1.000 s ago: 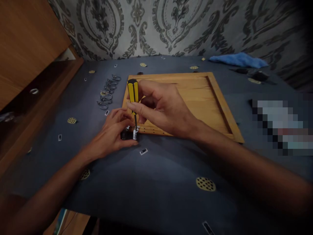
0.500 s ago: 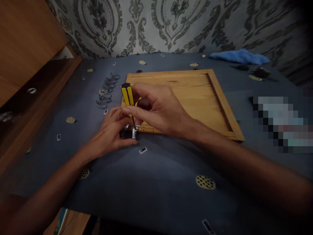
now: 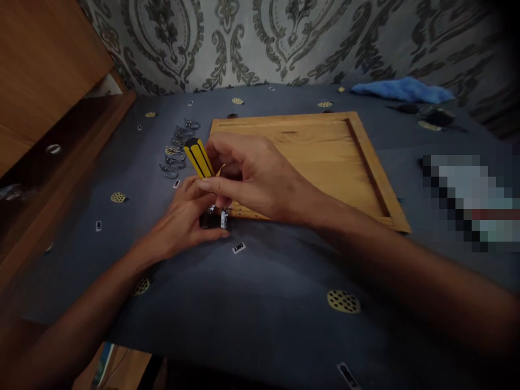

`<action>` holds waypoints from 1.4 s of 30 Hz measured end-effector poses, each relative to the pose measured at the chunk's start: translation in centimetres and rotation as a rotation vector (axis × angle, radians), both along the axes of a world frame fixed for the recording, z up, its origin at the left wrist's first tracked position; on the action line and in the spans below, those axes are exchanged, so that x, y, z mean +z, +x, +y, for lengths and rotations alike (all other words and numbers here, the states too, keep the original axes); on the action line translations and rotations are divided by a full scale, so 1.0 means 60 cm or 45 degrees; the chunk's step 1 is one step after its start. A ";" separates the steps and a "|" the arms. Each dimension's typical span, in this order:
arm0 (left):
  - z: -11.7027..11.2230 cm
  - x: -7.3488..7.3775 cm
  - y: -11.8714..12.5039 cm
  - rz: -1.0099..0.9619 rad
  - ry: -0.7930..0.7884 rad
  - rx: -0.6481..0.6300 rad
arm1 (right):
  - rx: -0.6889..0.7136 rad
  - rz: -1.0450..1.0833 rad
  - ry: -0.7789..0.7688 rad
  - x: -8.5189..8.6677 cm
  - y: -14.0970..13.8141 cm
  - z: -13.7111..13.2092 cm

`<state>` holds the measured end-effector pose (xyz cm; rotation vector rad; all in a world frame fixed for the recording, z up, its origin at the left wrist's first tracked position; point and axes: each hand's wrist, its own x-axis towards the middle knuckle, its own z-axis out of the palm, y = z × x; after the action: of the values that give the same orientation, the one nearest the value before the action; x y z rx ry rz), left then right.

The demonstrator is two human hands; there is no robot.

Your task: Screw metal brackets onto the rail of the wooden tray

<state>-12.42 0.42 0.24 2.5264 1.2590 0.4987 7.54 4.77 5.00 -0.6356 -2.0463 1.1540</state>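
My right hand [image 3: 252, 176] is closed round a yellow-and-black screwdriver [image 3: 199, 157], whose handle leans up and to the left while its tip points down at a small metal fitting [image 3: 223, 218]. My left hand [image 3: 184, 219] pinches that fitting and a dark part beside it against the near left corner of a wooden tray-like panel [image 3: 325, 157]. The panel lies flat on a dark blue patterned cloth [image 3: 260, 292]. The screwdriver's shaft is mostly hidden behind my right fingers.
A row of several metal hooks [image 3: 174, 154] lies on the cloth left of the panel. A blue rag [image 3: 402, 89] and dark objects sit at the far right. A wooden cabinet [image 3: 44, 70] rises on the left. A blurred patch covers the right side.
The screwdriver handle has tilted from upright to leaning left and sunk lower. My right hand shifted slightly left with it. My left hand has stayed on the fitting.
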 end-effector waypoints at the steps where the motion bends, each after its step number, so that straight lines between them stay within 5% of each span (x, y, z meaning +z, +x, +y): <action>1: 0.000 -0.001 0.000 -0.004 0.009 -0.008 | 0.001 0.005 0.005 -0.001 -0.002 0.001; 15: 0.001 -0.009 -0.002 -0.002 0.039 -0.010 | 0.086 0.039 0.063 -0.002 -0.013 0.005; 29: 0.002 0.004 0.002 0.001 -0.083 0.038 | -0.046 0.001 0.353 -0.012 -0.020 0.013; 42: -0.001 -0.002 -0.002 -0.026 -0.119 0.097 | -0.034 -0.066 0.388 -0.010 -0.028 0.006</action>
<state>-12.53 0.35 0.09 2.3982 1.3426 0.4700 5.86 5.11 4.42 -0.5439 -2.1922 0.7946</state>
